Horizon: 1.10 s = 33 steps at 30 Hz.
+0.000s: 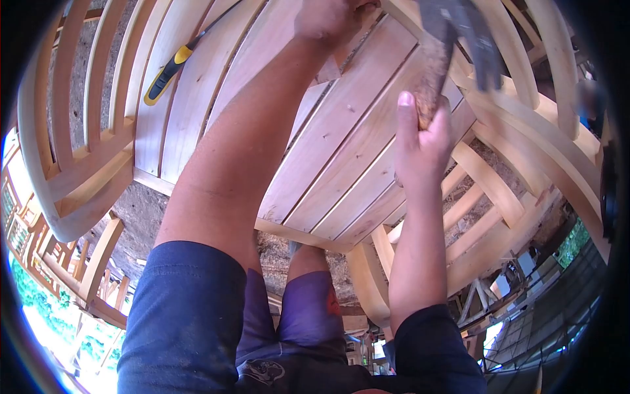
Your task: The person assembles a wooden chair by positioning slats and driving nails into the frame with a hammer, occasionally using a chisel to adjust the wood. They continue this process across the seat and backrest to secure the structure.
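Note:
My right hand (pixel 426 141) is wrapped round the wooden handle of a hammer (pixel 441 72), thumb along the handle; the dark metal head is raised at the top right and blurred by motion. At the top centre, my left hand (pixel 331 18) is closed above the slatted wooden seat (pixel 348 125); what its fingers hold is too hidden to make out. A yellow and black screwdriver (pixel 168 75) lies on the slats at the upper left, its shaft pointing up and right.
Curved wooden slats (pixel 98 72) rise on the left of the seat, and more curved rails (pixel 525 138) stand on the right. Other wooden frames (pixel 102 259) are at the lower left. Bare ground (pixel 134 217) shows beneath.

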Available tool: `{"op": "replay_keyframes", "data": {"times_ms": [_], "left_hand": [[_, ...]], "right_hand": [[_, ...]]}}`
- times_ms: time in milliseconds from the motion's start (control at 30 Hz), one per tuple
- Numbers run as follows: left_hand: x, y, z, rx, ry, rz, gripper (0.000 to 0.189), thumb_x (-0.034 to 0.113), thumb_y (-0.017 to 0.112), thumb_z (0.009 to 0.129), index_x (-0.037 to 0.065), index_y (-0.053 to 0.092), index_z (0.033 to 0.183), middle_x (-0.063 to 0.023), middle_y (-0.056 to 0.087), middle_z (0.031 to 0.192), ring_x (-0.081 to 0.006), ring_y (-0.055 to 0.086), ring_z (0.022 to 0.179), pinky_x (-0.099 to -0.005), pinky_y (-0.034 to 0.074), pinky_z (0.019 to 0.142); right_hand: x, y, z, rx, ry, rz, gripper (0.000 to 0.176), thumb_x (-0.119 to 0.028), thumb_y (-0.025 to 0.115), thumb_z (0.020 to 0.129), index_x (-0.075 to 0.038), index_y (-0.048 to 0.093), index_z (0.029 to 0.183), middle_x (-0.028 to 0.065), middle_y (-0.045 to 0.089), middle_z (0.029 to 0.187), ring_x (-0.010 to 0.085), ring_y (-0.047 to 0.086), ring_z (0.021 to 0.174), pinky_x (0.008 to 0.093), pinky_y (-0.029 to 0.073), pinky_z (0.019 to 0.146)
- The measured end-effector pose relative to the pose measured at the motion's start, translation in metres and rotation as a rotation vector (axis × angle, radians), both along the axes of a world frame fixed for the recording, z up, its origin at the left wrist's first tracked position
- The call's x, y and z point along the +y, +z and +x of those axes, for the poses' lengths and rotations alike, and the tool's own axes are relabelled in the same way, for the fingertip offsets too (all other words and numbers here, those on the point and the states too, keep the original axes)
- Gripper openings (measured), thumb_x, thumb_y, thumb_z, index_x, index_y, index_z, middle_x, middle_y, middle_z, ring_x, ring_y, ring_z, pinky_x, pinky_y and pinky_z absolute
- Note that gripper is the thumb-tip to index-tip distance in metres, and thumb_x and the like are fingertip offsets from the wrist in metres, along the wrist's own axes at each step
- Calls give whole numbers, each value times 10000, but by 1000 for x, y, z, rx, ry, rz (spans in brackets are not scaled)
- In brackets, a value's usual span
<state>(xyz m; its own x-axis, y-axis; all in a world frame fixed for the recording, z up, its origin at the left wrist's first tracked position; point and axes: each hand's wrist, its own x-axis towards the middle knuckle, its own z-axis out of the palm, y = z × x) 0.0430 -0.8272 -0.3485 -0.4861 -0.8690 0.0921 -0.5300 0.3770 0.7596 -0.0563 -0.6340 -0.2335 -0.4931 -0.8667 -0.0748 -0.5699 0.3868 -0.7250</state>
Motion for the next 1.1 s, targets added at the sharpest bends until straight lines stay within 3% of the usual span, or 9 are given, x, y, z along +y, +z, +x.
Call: {"op": "replay_keyframes", "data": {"times_ms": [133, 300, 400, 433, 667, 767, 867, 1000, 1100], "left_hand": [[0, -12, -2, -3, -9, -75, 175, 250, 670, 958, 173, 781, 1069, -68, 769, 1138, -334, 741, 975, -444, 600, 861], [1, -8, -2, 34, -16, -63, 179, 229, 669, 950, 161, 784, 1069, -53, 771, 1157, -320, 744, 983, -432, 602, 869], [-3, -11, -1, 15, -20, -89, 179, 220, 665, 952, 150, 788, 1062, -56, 766, 1180, -315, 742, 998, -425, 601, 878], [-2, -15, 0, 7, -20, -107, 178, 218, 663, 953, 148, 790, 1057, -57, 764, 1184, -312, 741, 1004, -422, 601, 881], [1, -2, 0, 0, -10, -26, 172, 225, 669, 949, 152, 798, 1036, -48, 760, 1201, -300, 736, 1031, -421, 596, 903], [-3, -15, -3, -9, -22, -58, 180, 237, 665, 956, 152, 798, 1043, -48, 759, 1202, -307, 735, 1029, -427, 593, 907], [-3, -6, -2, -26, -26, -20, 185, 239, 657, 962, 160, 802, 1046, -38, 762, 1198, -307, 738, 1020, -422, 595, 896], [-5, -4, 7, 71, -2, -65, 157, 171, 681, 956, 128, 778, 1071, -97, 766, 1128, -313, 744, 977, -417, 596, 852], [11, 27, 68, 99, 113, -140, 200, 133, 724, 934, 129, 754, 1133, -95, 751, 1118, -301, 739, 971, -406, 591, 849]], "right_hand": [[-9, -13, -6, 133, 17, 323, 286, -267, 673, 1022, 10, 603, 1045, 229, 688, 797, 490, 680, 746, 519, 531, 667], [-3, -1, -2, 212, 61, -141, 308, -273, 666, 1020, 23, 608, 1084, 268, 698, 838, 497, 694, 798, 522, 547, 710], [-2, -18, -5, 75, 21, -5, 301, -259, 666, 1019, 30, 596, 1066, 267, 690, 817, 511, 686, 799, 534, 538, 705], [-7, -25, -10, 175, 72, 211, 296, -253, 662, 1021, 31, 585, 1048, 261, 679, 791, 513, 682, 788, 547, 528, 698], [-2, -11, 4, 69, 18, -131, 259, -212, 663, 1009, 22, 558, 978, 286, 661, 779, 530, 657, 767, 566, 506, 655], [-5, -33, -13, 177, 72, 268, 263, -219, 654, 1012, 20, 553, 968, 276, 655, 762, 523, 659, 758, 555, 509, 651], [12, -20, -8, 158, 42, 241, 272, -230, 644, 1016, 17, 549, 953, 275, 647, 751, 524, 652, 746, 565, 504, 659], [58, -26, 9, 104, -53, 302, 286, -253, 646, 1019, 13, 558, 956, 252, 651, 747, 495, 657, 727, 568, 498, 673], [78, -37, 19, 12, -118, 369, 295, -266, 658, 1018, 12, 572, 974, 239, 664, 775, 460, 674, 733, 557, 501, 682]]}}
